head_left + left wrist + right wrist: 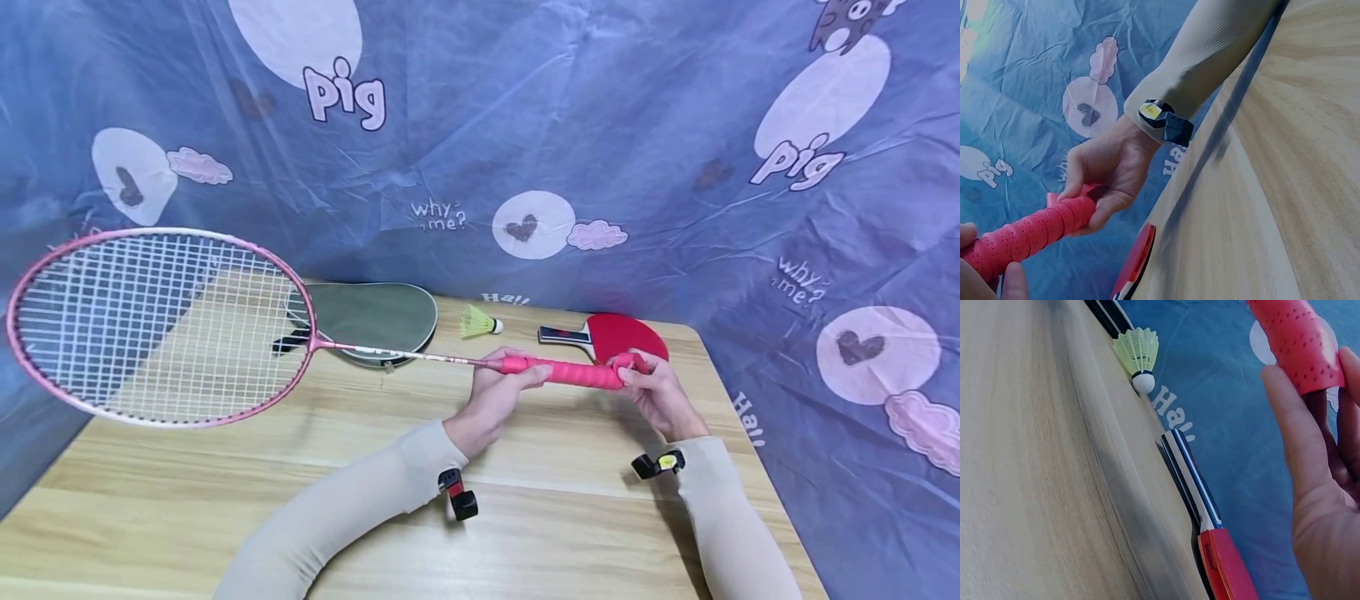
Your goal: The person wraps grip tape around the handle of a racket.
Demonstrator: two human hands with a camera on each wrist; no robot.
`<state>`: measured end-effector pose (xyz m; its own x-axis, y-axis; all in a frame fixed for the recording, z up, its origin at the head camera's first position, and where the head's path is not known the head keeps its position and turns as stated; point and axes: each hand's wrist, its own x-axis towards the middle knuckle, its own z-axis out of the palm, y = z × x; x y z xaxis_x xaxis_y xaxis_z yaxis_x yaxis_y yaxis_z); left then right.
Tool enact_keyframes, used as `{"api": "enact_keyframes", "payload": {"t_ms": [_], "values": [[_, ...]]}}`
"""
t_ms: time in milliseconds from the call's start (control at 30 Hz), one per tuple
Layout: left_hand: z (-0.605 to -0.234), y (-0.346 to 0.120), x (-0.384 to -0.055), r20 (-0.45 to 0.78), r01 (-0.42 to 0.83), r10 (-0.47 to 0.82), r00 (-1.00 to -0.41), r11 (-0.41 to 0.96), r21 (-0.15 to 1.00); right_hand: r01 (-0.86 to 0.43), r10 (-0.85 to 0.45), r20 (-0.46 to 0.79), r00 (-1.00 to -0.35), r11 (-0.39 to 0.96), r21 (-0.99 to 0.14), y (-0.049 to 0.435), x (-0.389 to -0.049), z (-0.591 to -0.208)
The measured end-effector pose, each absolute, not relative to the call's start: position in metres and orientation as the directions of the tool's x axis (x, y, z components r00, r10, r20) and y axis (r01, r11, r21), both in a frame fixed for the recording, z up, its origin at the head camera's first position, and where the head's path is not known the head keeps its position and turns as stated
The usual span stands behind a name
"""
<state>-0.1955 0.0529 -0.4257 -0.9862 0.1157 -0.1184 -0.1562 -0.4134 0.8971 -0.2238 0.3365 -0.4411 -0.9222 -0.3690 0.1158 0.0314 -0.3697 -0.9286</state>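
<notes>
A pink and white badminton racket (318, 342) is held up over the table, its head to the left. My left hand (497, 396) grips the front of its handle, the thumb lying along the top. Pink perforated grip tape (577, 373) is wound round the handle. At the butt end, my right hand (662, 400) pinches the tape, and a loose loop of it stands out there. The left wrist view shows the thumb and fingers of the right hand (1107, 172) round that end. In the right wrist view, fingertips touch the edge of the taped handle (1297, 347).
Along the back of the wooden table (540, 533) lie a grey-green zipped case (375, 312), a yellow shuttlecock (477, 322) and a red table tennis paddle (622, 333). A black handle-like piece (290, 342) shows beside the case. A blue printed cloth (450, 150) hangs behind and at the sides.
</notes>
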Motion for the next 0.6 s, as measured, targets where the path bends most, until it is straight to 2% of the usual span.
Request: {"api": "enact_keyframes", "payload": {"t_ms": [167,367,500,600], "values": [[-0.4262,0.0531,-0.1927,-0.103,-0.135,0.105,-0.989,-0.367,0.92,0.053,-0.346,0.096,-0.933,-0.399,-0.916,0.335,-0.2229,-0.4412],[-0.4284,0.0552,-0.192,-0.089,-0.123,0.115,-0.989,-0.338,0.933,0.086,-0.376,0.111,-0.92,-0.472,-0.878,0.3339,-0.2244,-0.4443],[-0.4296,0.0556,-0.1932,-0.09,-0.126,0.123,-0.988,-0.327,0.937,0.111,-0.365,0.063,-0.929,-0.438,-0.892,0.3338,-0.2245,-0.4442],[-0.4318,0.0551,-0.1953,-0.114,-0.148,0.122,-0.986,-0.331,0.932,0.14,-0.33,-0.02,-0.944,-0.345,-0.928,0.3348,-0.2233,-0.4427]]}}
